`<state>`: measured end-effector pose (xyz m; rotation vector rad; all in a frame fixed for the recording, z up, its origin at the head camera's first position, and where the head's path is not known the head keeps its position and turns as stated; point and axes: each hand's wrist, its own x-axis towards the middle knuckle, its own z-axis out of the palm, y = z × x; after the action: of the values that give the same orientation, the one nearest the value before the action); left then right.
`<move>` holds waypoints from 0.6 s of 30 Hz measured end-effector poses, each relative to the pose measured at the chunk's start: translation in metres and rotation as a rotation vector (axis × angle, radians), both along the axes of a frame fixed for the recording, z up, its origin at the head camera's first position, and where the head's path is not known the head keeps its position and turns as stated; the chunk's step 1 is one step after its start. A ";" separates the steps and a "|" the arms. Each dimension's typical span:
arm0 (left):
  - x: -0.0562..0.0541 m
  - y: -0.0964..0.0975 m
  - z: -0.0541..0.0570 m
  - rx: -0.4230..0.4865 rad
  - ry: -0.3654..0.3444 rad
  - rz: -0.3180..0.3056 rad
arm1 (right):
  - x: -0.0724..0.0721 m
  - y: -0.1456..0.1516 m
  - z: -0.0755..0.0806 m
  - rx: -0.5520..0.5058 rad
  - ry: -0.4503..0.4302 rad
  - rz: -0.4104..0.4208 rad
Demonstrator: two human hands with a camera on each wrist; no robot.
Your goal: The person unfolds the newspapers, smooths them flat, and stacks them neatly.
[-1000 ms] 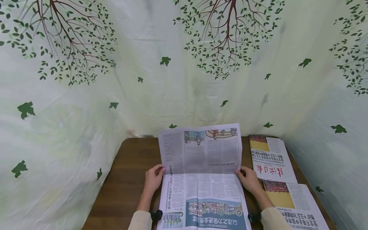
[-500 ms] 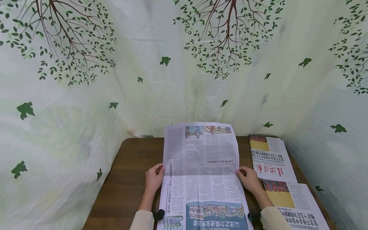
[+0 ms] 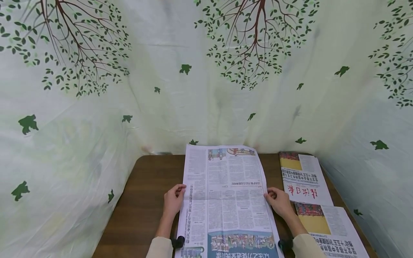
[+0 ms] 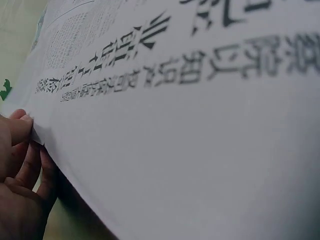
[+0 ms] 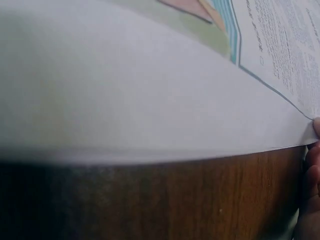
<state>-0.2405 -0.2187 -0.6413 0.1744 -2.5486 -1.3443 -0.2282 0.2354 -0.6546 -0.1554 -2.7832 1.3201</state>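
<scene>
An unfolded newspaper [image 3: 238, 200] stretches across the middle of the table, its far end reaching the table's back edge. At its left edge my left hand [image 3: 173, 201] pinches the paper between thumb and fingers; the left wrist view shows the thumb [image 4: 21, 129] on top of the sheet. My right hand [image 3: 280, 202] pinches the opposite edge at about the same height. In the right wrist view only the fingertips [image 5: 316, 129] show at the paper's corner of the frame, and the newspaper's edge stands slightly off the wood.
Two folded newspapers lie at the right: one farther back [image 3: 306, 179], one nearer [image 3: 332, 229] and partly behind the right forearm. Brown wooden table [image 3: 138, 208] shows on the left. A leaf-printed cloth [image 3: 206, 100] hangs behind and at both sides.
The newspaper's far part, raised and shaded with a crease across the middle, has come down and now lies flatter. Both hands stay in nearly the same places at its edges.
</scene>
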 end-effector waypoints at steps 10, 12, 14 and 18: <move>0.001 0.002 0.002 -0.052 -0.072 -0.049 | 0.002 0.000 -0.003 -0.016 0.042 0.008; 0.001 0.003 0.001 -0.074 -0.062 -0.062 | 0.003 0.000 -0.003 -0.017 0.057 0.016; 0.002 0.003 -0.001 -0.100 -0.045 -0.082 | 0.003 0.000 -0.003 -0.005 0.071 0.018; 0.004 0.002 -0.004 -0.153 -0.011 -0.137 | 0.004 -0.001 -0.006 0.065 0.110 0.026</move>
<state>-0.2368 -0.2163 -0.6455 -0.0223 -2.7019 -1.1894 -0.2244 0.2340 -0.6602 -0.0419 -2.7403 1.2027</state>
